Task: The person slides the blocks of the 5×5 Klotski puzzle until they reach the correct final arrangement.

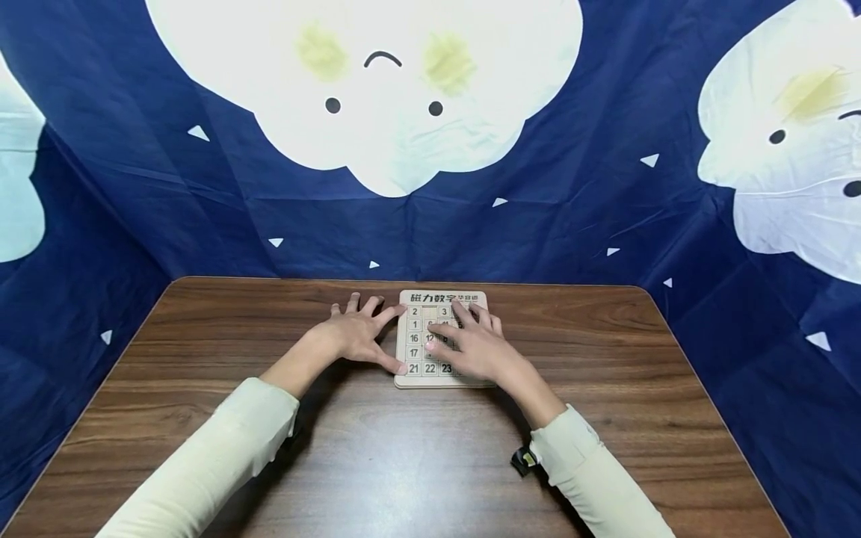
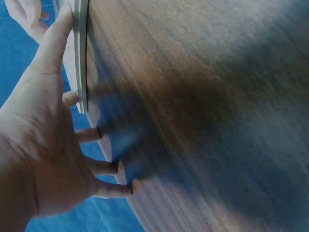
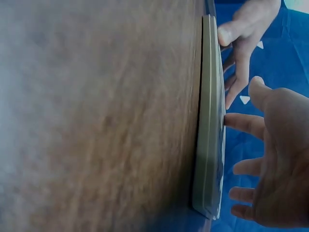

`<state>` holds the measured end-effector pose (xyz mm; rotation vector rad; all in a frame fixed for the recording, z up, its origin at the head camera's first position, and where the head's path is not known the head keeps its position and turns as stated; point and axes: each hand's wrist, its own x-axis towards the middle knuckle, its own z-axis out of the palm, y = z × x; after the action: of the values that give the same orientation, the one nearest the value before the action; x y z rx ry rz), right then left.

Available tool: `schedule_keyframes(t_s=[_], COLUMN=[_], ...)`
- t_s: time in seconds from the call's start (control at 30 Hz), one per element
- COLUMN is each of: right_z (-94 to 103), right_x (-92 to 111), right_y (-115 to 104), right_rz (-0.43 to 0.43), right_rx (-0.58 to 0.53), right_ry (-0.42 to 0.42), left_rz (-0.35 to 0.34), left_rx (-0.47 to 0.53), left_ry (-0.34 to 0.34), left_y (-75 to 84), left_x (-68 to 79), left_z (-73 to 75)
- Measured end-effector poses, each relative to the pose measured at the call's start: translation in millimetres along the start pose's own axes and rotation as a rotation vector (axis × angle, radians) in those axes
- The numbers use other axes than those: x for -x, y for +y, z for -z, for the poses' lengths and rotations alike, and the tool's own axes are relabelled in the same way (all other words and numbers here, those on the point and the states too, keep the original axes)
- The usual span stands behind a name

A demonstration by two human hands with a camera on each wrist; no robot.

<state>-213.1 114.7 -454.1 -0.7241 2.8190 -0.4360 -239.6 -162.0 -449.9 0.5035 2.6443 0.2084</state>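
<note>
A pale number sliding puzzle point(image 1: 430, 379) lies flat on the wooden table, its tiles marked with black numbers. In its top row a bare slot shows between tiles 2 and 3. My left hand point(image 1: 353, 336) is spread at the puzzle's left side, thumb and index finger touching that edge. In the left wrist view, the other fingers point(image 2: 104, 167) extend down toward the tabletop. Over the right part of the tiles is my right hand point(image 1: 479, 350), fingers extended, hiding several numbers. In the right wrist view its index finger point(image 3: 245, 124) touches the puzzle's face, while the thumb stays raised.
The brown wood-grain table point(image 1: 377, 463) ends just behind the puzzle. A dark blue curtain point(image 1: 222, 217) with white clouds hangs around its back and sides. A small black device point(image 1: 523, 460) sits at the right sleeve's cuff.
</note>
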Motion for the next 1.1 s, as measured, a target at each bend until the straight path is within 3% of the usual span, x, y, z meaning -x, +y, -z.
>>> schedule_keyframes(t_s=[0.23,0.4,0.7,0.9,1.1], right_z=[1.5,-2.4,1.7,-2.6,-10.6], right_x=[-12.4,-25.4,-7.1,4.4,-8.1], right_y=[-11.8,-13.3,6.3,-11.9,-25.3], right_rz=[-0.026,-0.038,-0.079,0.005,-0.032], right_rx=[-0.021,-0.029,0.007,-0.007,0.014], right_ry=[0.039,0.017,0.055,0.023,0.022], left_rz=[-0.01,-0.018,-0.011,-0.009,0.0], left_rx=[-0.027,-0.034,-0.051,-0.058,-0.05], left_ry=[0.02,0.039,0.032,0.027,0.028], left_y=[-1.1,-2.8,-1.0,0.6,-0.1], left_x=[-0.7,-0.3,-1.5,-3.0,-2.6], left_z=[1.0,0.0,0.8,0.8,0.5])
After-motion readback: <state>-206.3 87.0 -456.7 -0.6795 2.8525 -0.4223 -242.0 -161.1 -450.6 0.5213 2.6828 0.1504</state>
